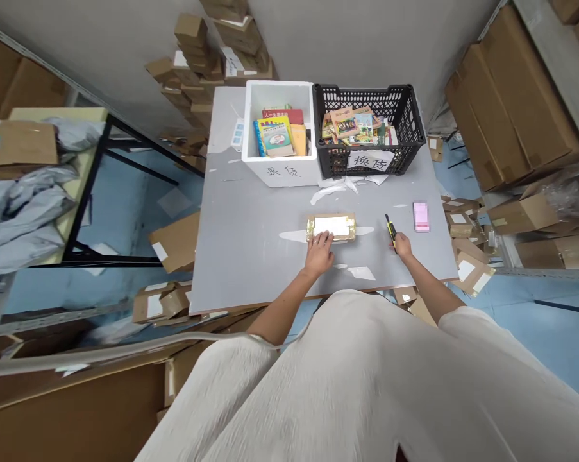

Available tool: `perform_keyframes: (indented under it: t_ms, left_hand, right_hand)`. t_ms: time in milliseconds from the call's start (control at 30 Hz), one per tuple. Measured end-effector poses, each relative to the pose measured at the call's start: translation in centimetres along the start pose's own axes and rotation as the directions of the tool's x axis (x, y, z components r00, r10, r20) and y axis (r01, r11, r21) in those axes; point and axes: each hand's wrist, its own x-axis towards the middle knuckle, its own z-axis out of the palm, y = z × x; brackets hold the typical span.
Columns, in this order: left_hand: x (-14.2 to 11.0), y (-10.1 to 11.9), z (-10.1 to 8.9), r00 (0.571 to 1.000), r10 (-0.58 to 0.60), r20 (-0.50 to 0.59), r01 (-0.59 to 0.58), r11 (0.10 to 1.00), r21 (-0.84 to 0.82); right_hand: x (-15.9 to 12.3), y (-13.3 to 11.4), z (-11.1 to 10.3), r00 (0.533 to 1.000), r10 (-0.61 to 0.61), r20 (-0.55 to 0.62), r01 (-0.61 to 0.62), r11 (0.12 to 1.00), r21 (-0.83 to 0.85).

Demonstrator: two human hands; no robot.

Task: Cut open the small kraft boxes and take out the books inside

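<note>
A small taped cardboard box (311, 229) with a white label on top lies on the grey table (241, 256). My left hand (320, 253) rests on its near left edge, fingers spread over the cardboard and label. To the right, my right hand (402, 246) is closed around a yellow and black utility knife (390, 227), which points away from me, apart from the box. Whether its blade is out is too small to tell. Beyond the box stand a white foam box (279, 172) with several books and a black plastic crate (335, 165) with small books or card packs.
A phone (420, 217) with a pink screen lies right of the knife. Paper scraps (361, 273) are scattered on the table. Stacked cartons (197, 70) stand behind it, with more boxes (467, 266) on the right floor. On the left, a rack (84, 199) holds grey parcels.
</note>
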Motion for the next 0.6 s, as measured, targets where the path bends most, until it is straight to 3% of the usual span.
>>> perform_keyframes:
  t_ms: [133, 300, 500, 600]
  left_hand:
    - [-0.2, -0.1, 0.3, 0.999, 0.031, -0.034, -0.033, 0.998, -0.054]
    - [-0.2, -0.1, 0.3, 0.993, 0.051, -0.103, -0.064, 0.99, -0.126]
    - [-0.6, -1.3, 0.5, 0.982, 0.021, -0.186, -0.051, 0.986, -0.157]
    - [-1.2, -1.9, 1.0, 0.981, 0.078, -0.177, -0.106, 0.983, -0.153]
  right_hand:
    - [-1.5, -3.8, 0.9, 0.982, -0.165, 0.096, 0.163, 0.986, 0.026]
    - [-4.4, -9.0, 2.8, 0.83, -0.458, 0.319, 0.518, 0.845, -0.132]
    - [-7.2, -13.7, 6.7, 0.641, -0.552, 0.533, 0.766, 0.506, -0.397]
    - [-7.5, -15.0, 8.6, 0.591, -0.521, 0.616, 0.806, 0.345, -0.481]
